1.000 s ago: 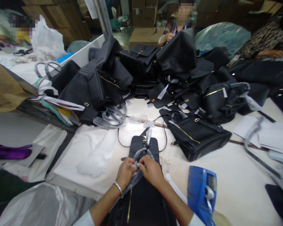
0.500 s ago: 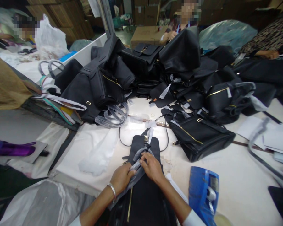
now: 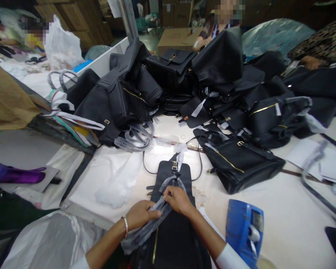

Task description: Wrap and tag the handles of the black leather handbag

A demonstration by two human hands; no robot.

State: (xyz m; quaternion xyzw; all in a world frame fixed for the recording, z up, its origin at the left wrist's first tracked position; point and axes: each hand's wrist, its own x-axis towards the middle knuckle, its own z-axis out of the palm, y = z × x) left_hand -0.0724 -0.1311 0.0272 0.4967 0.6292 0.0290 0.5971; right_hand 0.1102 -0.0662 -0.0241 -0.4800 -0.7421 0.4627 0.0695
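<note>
A black backpack point(image 3: 176, 239) with a gold zip lies in front of me, its flap and gold buckle pointing away. Across it runs a strap wrapped in clear plastic point(image 3: 154, 224). My left hand point(image 3: 141, 215), with a bracelet at the wrist, is closed around the wrapped strap. Just beyond it, the fingertips of my right hand point(image 3: 177, 199) pinch the same strap near its upper loop. A thin black cord point(image 3: 201, 164) curves out on both sides of the flap.
Black bags point(image 3: 123, 97) are heaped along the far side. One black bag point(image 3: 240, 164) lies nearer, right of centre. At right stands a blue tape dispenser point(image 3: 240, 224); white sheets point(image 3: 330, 164) lie beyond. Co-workers sit behind the heap.
My left hand has slid down and left along the wrapped strap. My right hand has shifted slightly left and down, still pinching. The camera view has turned a little left.
</note>
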